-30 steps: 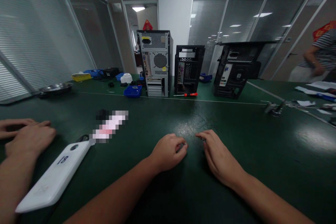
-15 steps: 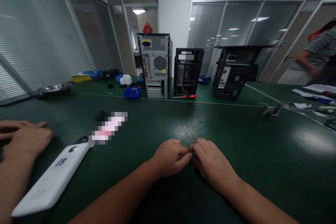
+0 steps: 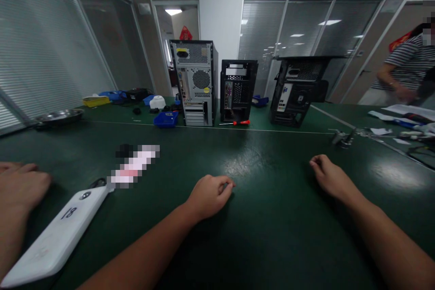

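Green matting covers the workbench [image 3: 272,235] where a seated person rests both fists, well apart. Left hand [image 3: 209,195] curls shut near centre, possibly pinching something tiny; right hand [image 3: 328,176] curls likewise, contents hidden. White device [image 3: 54,235] lies at left beside a co-worker's hand [image 3: 16,190].

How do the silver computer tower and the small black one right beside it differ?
The silver computer tower stands taller than the small black case. The silver one has pale metal rear panels with a round fan grille and a yellow sticker; the black one is dark all over and looks partly open and hollow at the top. Both stand upright on the green table with their backs to the camera, beyond the left hand and right hand.
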Action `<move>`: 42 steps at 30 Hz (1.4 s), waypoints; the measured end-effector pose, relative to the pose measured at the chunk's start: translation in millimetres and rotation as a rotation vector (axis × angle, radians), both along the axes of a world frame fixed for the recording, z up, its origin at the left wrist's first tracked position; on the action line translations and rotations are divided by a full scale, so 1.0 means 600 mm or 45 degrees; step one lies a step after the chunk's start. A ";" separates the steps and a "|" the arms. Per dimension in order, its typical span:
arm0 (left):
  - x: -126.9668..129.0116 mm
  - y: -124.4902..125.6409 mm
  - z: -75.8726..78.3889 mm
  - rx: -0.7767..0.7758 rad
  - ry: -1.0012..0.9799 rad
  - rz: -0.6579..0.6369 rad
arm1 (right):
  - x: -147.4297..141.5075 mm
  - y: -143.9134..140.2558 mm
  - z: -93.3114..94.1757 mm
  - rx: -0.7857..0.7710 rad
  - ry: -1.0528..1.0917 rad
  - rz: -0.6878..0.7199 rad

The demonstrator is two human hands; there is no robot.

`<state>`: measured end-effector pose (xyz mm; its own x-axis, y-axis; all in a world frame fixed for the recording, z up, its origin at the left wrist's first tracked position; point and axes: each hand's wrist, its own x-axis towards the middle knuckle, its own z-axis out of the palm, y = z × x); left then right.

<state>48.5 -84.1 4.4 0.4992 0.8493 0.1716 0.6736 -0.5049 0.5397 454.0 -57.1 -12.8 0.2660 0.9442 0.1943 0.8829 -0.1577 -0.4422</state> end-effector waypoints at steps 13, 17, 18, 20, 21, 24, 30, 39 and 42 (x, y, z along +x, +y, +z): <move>-0.002 0.002 -0.001 -0.059 -0.062 0.031 | 0.056 0.000 -0.019 0.180 0.092 -0.375; -0.002 0.001 0.000 -0.049 -0.059 0.039 | 0.064 -0.006 -0.016 0.249 -0.086 -0.397; -0.002 0.001 0.000 -0.052 -0.060 0.039 | 0.066 -0.008 -0.015 0.278 -0.126 -0.395; -0.003 0.001 -0.002 -0.059 -0.063 0.037 | 0.069 -0.011 -0.015 0.342 -0.181 -0.411; -0.003 0.002 -0.003 -0.057 -0.066 0.035 | 0.071 -0.012 -0.014 0.362 -0.189 -0.431; -0.003 0.003 -0.005 -0.045 -0.072 0.031 | 0.072 -0.017 -0.013 0.339 -0.174 -0.500; -0.003 0.004 -0.004 -0.059 -0.065 0.028 | 0.063 -0.020 -0.006 0.294 -0.194 -0.498; -0.004 0.003 -0.002 -0.050 -0.026 0.025 | 0.059 -0.023 -0.003 0.344 -0.108 -0.564; -0.004 0.003 0.001 -0.065 -0.019 0.008 | 0.055 -0.024 -0.001 0.364 -0.090 -0.596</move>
